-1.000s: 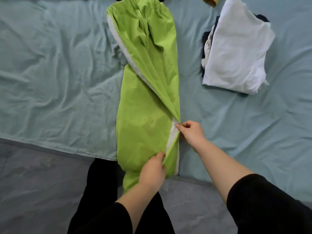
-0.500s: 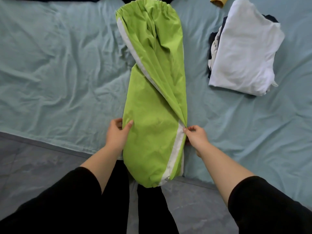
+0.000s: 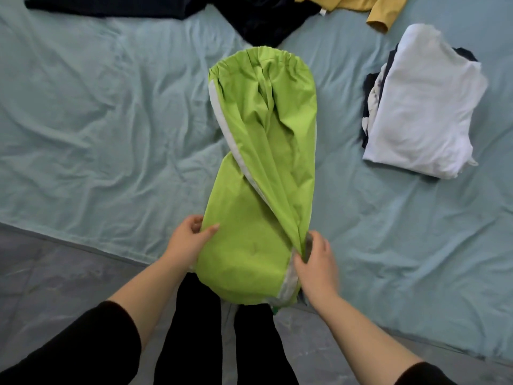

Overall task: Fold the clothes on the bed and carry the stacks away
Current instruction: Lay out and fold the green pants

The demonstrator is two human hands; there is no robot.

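Lime-green trousers with a white side stripe lie lengthwise on the bed, folded leg over leg, waistband at the far end. The leg ends hang over the bed's near edge. My left hand pinches the left edge of the lower legs, thumb on top. My right hand grips the right edge at the white stripe. A folded stack topped by a white garment sits on the bed to the right.
A dark garment and a mustard-yellow one lie unfolded at the far edge of the bed. Pale teal sheet covers the bed. Grey floor lies below the near edge, where my black-trousered legs stand.
My left hand moved from the trousers' lower middle to their left edge and took hold. My right hand shifted lower on the right edge. The view pulled back, showing more of the bed.
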